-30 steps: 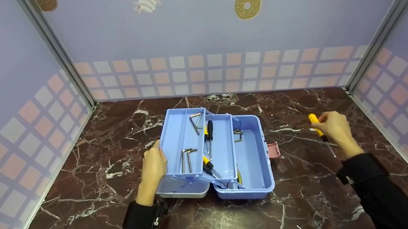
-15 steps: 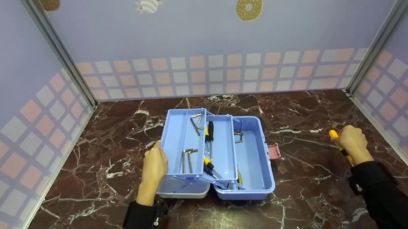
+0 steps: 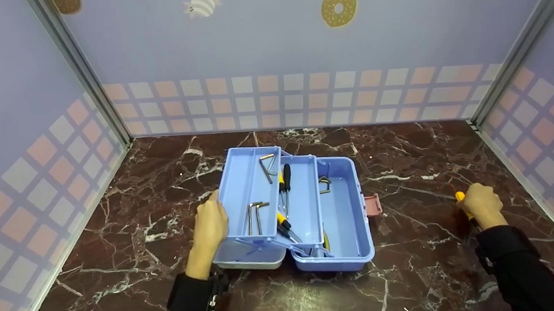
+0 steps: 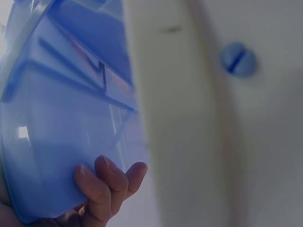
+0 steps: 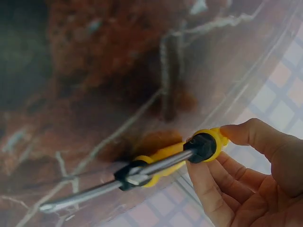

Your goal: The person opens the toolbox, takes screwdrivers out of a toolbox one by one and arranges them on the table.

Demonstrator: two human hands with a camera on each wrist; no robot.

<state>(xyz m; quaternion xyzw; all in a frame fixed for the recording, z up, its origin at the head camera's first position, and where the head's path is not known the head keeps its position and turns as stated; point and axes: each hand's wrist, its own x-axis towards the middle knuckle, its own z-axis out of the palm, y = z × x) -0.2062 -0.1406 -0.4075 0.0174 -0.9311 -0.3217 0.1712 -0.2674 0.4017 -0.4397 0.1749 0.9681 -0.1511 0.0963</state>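
At the left, my left hand (image 3: pixel 209 221) grips the outer edge of the upper tray (image 3: pixel 234 197) of a blue toolbox (image 3: pixel 345 219). The left wrist view has its fingers (image 4: pixel 113 182) curled by the blue plastic. Well to the right of the box, my right hand (image 3: pixel 481 203) holds a yellow-handled screwdriver (image 3: pixel 460 196), low over the tabletop. In the right wrist view, thumb and fingers pinch that handle (image 5: pixel 217 142), shaft pointing away. A second yellow-and-black screwdriver (image 5: pixel 125 176) shows just below it; whether it is held too I cannot tell.
Several hex keys (image 3: pixel 258 218) lie in the upper tray. Screwdrivers (image 3: pixel 285 174) lie in the middle tray, and a metal loop (image 3: pixel 325 184) in the deep bottom. A pink latch (image 3: pixel 372 205) juts out at the right. Patterned walls (image 3: pixel 292 100) enclose the dark marbled table (image 3: pixel 162 183).
My right hand has moved right and toward me with the screwdriver, and down to the table. The left hand keeps its grip on the tray; the toolbox has not moved.
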